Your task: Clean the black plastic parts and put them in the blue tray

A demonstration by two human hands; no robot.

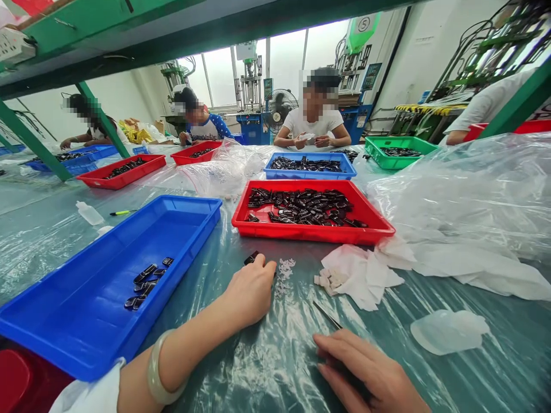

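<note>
My left hand [252,291], a pale bangle on its wrist, is closed on a small glossy black plastic part [251,258] that sticks out past the fingers; most of it is hidden. Just right of those fingers lies a scatter of tiny whitish pieces [284,275] on the plastic sheet. At the bottom, my right hand [372,370] is closed around dark metal tweezers [328,316], whose points reach forward and left. To the left, a blue tray [99,269] has several black parts [147,282] in it.
Ahead stands a red tray [314,232] heaped with black parts, a blue tray [310,174] behind it. White tissue [365,275], small off-white blocks [330,281] and a translucent bottle [450,331] lie right. Co-workers sit across the table; a green frame [172,40] spans overhead.
</note>
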